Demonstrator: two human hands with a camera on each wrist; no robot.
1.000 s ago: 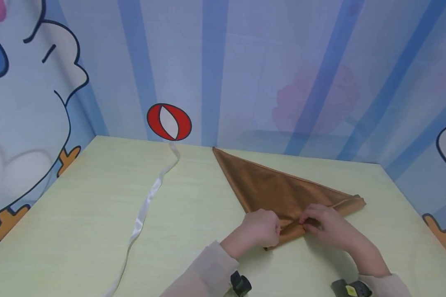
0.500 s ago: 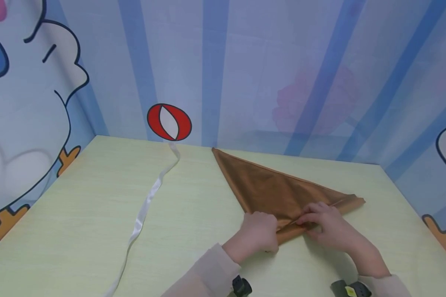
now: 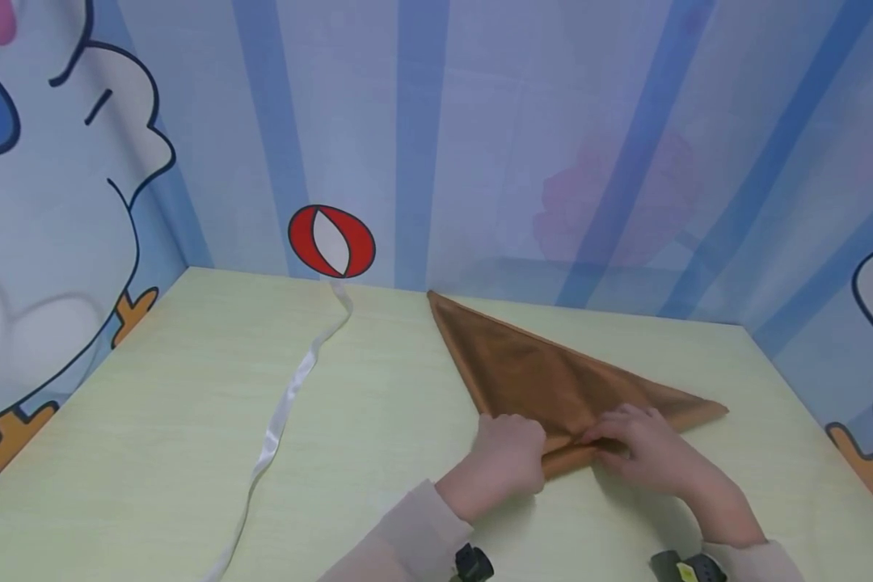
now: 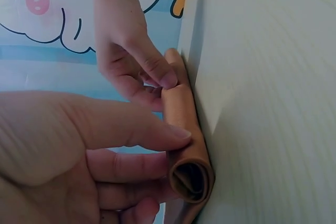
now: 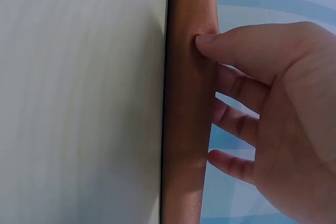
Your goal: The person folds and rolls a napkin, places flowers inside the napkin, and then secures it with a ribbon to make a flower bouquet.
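A brown satiny cloth (image 3: 538, 364) lies as a triangle on the table, one point toward the back edge. Its near edge is rolled into a tube, whose hollow spiral end shows in the left wrist view on the rolled cloth (image 4: 181, 114). My left hand (image 3: 505, 457) pinches the roll close to that end, thumb on the near side and fingers behind. Further right along the roll, my right hand (image 3: 647, 453) pinches it too. In the right wrist view the thumb of my right hand (image 5: 283, 93) presses into the roll, fingers curled behind it.
A white ribbon (image 3: 284, 412) runs down the left part of the pale table (image 3: 153, 420). Behind stands a blue striped backdrop (image 3: 480, 145) with a printed red and white ball (image 3: 331, 241). Cartoon-printed panels flank both sides.
The cloth's far point and right end have shifted slightly right, and the right end now looks smoother and more pointed. My left hand has come down a little at the roll's end.
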